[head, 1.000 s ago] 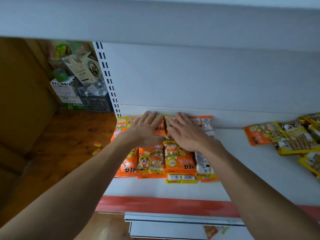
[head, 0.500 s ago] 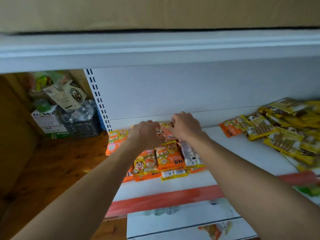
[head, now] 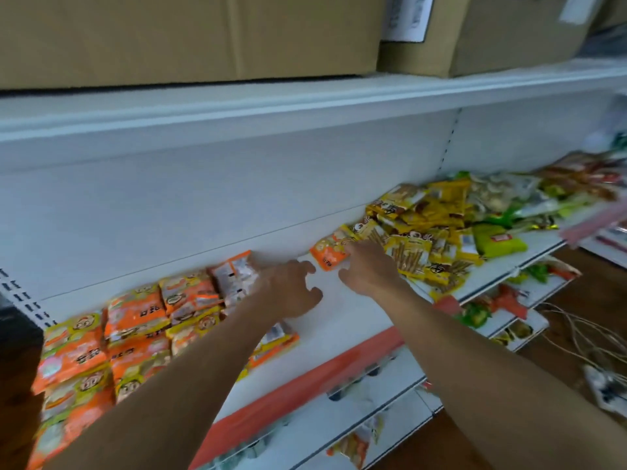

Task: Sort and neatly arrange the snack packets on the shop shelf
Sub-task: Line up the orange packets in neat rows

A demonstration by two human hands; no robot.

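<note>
Surroundings: cardboard boxes (head: 190, 35) above; yellow packet heap (head: 424, 239) crowds right | orange rows (head: 135, 320) left on white shelf (head: 339, 317) | left hand (head: 291, 290) hovers, loosely spread, empty | right hand (head: 369, 271), thumb apart, touches lone orange packet (head: 329, 252) beside heap

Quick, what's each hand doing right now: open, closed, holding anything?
Left hand: open, holding nothing, above the shelf.
Right hand: open, fingers touching the lone orange packet, not gripping it yet.
</note>
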